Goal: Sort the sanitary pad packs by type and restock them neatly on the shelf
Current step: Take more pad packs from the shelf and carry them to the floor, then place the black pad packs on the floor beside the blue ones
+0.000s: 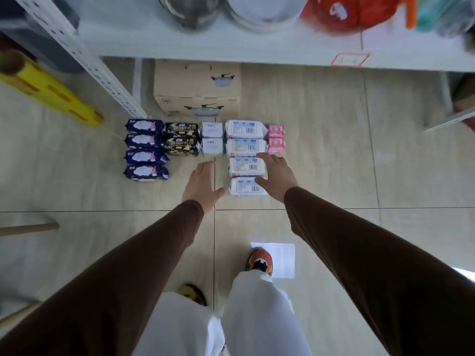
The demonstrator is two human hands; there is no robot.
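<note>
While sorted packs lie in rows on the floor, my open left hand (201,185) and right hand (276,177) reach, empty, toward the white barcode packs (246,167); next I must grasp one.

Tiled floor (321,140) carries sorted pad packs (246,148), a cardboard box (197,91) and paper (282,258).

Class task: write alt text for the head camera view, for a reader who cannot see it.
Seen from above, a person's left hand and right hand reach with open fingers toward sanitary pad packs sorted in columns on a tiled floor: four dark blue packs, two black packs, two small white packs, four larger white packs and two pink packs. A cardboard box sits behind under a white shelf.
</note>
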